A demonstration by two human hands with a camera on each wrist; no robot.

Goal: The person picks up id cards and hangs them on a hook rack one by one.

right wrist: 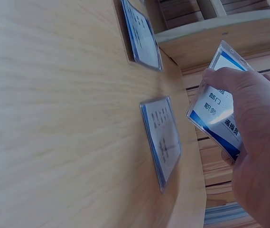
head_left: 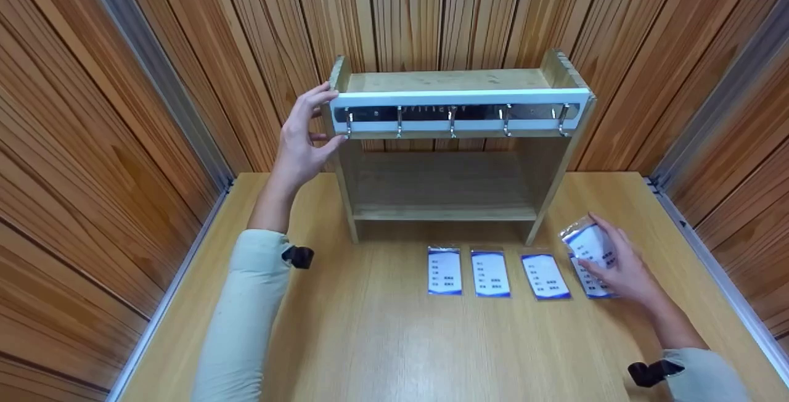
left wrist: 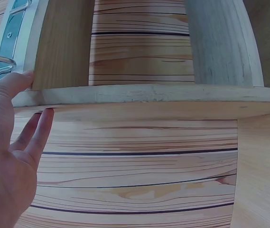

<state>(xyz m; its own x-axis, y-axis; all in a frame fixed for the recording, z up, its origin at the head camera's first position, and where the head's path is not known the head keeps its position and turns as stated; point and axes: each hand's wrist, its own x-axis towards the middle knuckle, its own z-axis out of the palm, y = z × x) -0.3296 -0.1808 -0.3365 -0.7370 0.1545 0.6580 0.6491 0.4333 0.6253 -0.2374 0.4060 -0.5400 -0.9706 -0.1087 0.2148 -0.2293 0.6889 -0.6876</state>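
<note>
Counter (head_left: 370, 340): right fingers (head_left: 613, 234), lower right, pinch a card (head_left: 585, 243), punched end (right wrist: 233, 55) best unobstructed; left fingers (head_left: 311, 101), parted, grip the shelf (head_left: 444, 180).

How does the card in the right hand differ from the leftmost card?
The held card is lifted and tilted; the leftmost card lies flat. The right hand grips and partly covers the held card; the leftmost card is uncovered. Both are white with blue ends and clear sleeves.

Booth-like workspace, wood-grain panels (head_left: 407, 13) on three sides, metal corner strips (head_left: 160, 69), tabletop (head_left: 382, 340)
</note>
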